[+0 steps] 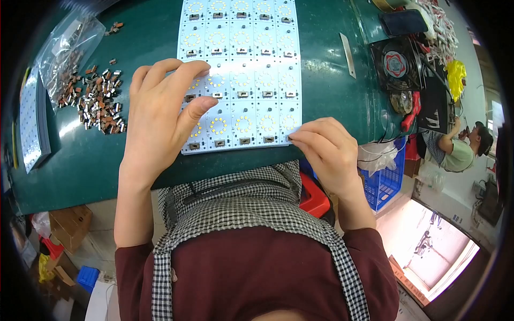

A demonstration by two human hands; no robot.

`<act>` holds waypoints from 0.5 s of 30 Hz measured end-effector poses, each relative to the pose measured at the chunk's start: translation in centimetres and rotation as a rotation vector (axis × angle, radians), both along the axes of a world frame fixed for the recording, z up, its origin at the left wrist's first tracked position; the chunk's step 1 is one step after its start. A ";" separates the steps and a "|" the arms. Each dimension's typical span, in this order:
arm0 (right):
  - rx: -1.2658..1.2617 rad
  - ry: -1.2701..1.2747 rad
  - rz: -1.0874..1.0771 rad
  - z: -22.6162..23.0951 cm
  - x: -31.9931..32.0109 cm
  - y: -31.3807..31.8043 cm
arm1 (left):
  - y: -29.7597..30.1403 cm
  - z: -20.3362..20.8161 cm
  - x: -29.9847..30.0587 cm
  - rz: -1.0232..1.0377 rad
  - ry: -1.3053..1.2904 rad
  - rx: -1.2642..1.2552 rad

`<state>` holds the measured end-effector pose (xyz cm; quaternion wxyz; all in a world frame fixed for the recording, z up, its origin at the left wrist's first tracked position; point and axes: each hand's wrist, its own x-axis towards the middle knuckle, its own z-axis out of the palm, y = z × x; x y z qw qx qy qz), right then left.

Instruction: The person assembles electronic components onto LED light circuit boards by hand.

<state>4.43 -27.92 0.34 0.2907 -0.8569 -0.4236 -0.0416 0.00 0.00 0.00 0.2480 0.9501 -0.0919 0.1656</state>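
A white circuit board panel [257, 65] lies on the green table, with rows of round LED rings and small slide switches on it. My left hand [160, 107] hovers over the panel's left side, its thumb and index finger apart and nothing between them. Its thumb tip is close to a slide switch [217, 95]. At the panel's near right corner, my right hand [326, 150] pinches a small slide switch [290, 137], which the fingertips partly hide. Left of the panel lies a heap of loose slide switches [101, 104].
A clear plastic bag [72, 40] and a stack of boards [33, 125] sit at the left. To the right are a flat metal strip [348, 56], a black fan [395, 64], a phone [404, 22] and a red-handled tool [411, 113]. Another person [459, 150] is far right.
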 end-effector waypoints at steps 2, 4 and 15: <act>0.004 -0.022 0.018 0.1 -0.1 0.1 | 0.0 -0.1 0.0 -0.010 -0.012 -0.015; -0.005 -0.011 0.016 0.3 0.0 0.0 | 0.0 -0.2 0.1 -0.007 -0.015 -0.028; -0.014 0.020 0.005 0.2 0.0 0.2 | 0.3 -0.4 0.1 -0.001 0.001 -0.049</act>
